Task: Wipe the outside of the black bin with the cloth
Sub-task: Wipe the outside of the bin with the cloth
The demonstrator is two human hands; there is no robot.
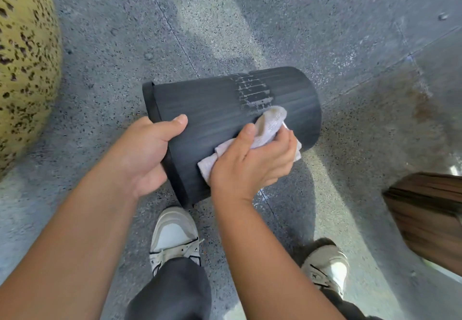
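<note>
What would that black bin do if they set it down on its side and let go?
The black bin looks round and tapered, so it would probably roll in a curve. The left hand holds it up alone, so it is likely light. Its ribbed wall probably aids grip.

Sunlit speckled grey floor [300, 20], yellow spotted boulder [22, 70].

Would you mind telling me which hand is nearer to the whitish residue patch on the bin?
Right. The right hand, gripping the cloth, sits just below the residue patch; the left hand grips the black bin at its rim end, farther away.
</note>
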